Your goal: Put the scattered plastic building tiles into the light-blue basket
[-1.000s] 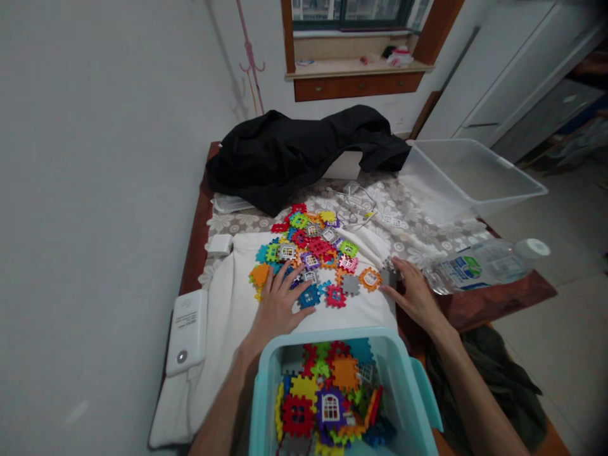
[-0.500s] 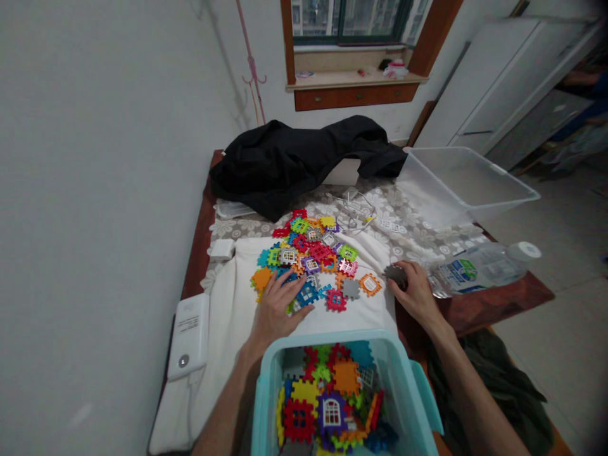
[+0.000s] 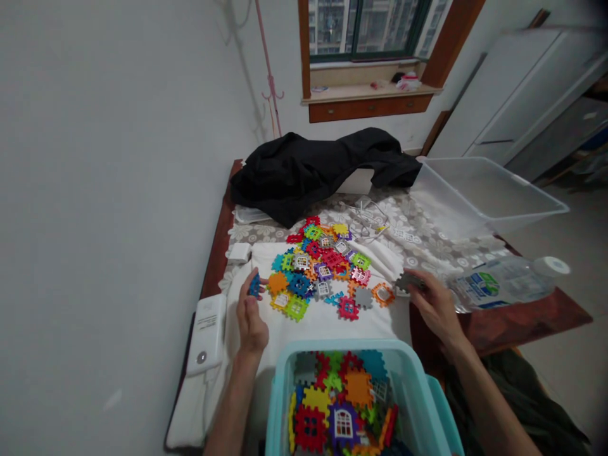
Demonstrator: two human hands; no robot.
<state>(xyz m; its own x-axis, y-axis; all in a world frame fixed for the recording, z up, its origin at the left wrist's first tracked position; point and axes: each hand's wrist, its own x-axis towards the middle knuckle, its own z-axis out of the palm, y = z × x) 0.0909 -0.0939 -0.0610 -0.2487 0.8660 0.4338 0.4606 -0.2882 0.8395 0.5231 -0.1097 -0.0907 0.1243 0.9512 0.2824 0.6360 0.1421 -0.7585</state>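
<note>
Here the left hand [image 3: 250,315] pinches a small blue plastic tile [image 3: 255,285], the right hand [image 3: 434,304] a grey one [image 3: 407,282]; either thin tile could slip out.

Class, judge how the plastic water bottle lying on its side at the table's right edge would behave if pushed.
The water bottle lies on its round side near the table edge, so it would probably roll. It looks clear, thin plastic, likely light and smooth.
</note>
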